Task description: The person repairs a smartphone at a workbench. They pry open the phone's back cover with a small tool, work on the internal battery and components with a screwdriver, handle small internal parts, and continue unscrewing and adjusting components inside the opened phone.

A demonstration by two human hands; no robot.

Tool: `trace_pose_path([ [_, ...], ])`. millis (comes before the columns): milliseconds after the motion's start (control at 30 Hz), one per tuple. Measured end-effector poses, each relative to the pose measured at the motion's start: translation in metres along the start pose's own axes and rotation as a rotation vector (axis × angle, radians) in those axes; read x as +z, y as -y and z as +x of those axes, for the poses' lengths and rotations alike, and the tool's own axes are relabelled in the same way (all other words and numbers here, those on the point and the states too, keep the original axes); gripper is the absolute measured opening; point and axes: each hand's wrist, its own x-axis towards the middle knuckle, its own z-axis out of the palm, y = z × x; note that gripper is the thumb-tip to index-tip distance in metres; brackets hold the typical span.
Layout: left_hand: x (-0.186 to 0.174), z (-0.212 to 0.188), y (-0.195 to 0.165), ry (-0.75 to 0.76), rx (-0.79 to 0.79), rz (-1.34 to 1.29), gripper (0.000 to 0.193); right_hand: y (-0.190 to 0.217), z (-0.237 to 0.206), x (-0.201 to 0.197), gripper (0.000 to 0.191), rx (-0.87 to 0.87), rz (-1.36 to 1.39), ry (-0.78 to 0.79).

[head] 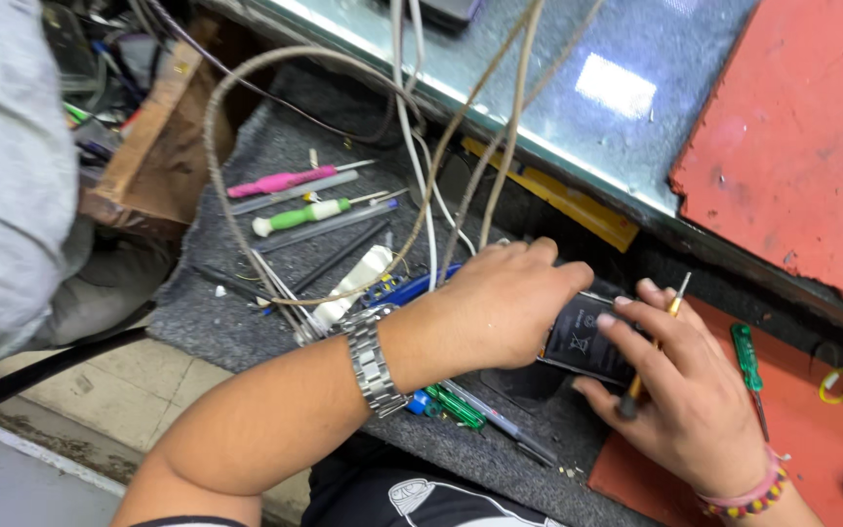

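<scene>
**Inspector:** Both hands are on the black phone battery (589, 340), which lies on the dark grey mat (246, 312) at about 4 o'clock from the picture's centre. State of the left hand (500, 304)?

**Assistant:** Curled over the battery's left end, knuckles up, fingers closed against its edge — a metal wristwatch (371, 359) sits on that wrist.

**Inspector:** And the right hand (680, 390)?

**Assistant:** Closed around a small yellow-handled screwdriver (652, 349), shaft pointing up toward 1 o'clock; its fingertips rest on the battery's right end. A beaded bracelet (748, 496) is on that wrist.

**Inspector:** Surroundings?

**Assistant:** At 9 to 10 o'clock of the hands lie a pink-handled screwdriver (280, 181) and a green-handled screwdriver (302, 215), side by side, with thin black tools just below them. Grey cables (421, 146) hang down over the mat from 12 o'clock. A green screwdriver (745, 357) lies on the orange surface (812, 439) just right of the right hand — a yellow ring (838, 385) is near it, at 3 o'clock. More green tools (456, 405) lie beneath the left forearm.
</scene>
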Motion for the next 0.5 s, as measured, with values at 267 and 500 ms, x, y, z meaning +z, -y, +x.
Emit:
trace_pose_path([
  [267,0.001,0.001,0.006,0.041,0.038,0.042,0.044,0.001,0.009,-0.006,0.086,0.168,-0.007,0.158],
  [500,-0.01,0.006,-0.001,-0.014,-0.087,-0.213,0.033,0.002,0.006,-0.013,0.084,0.26,0.053,0.139],
])
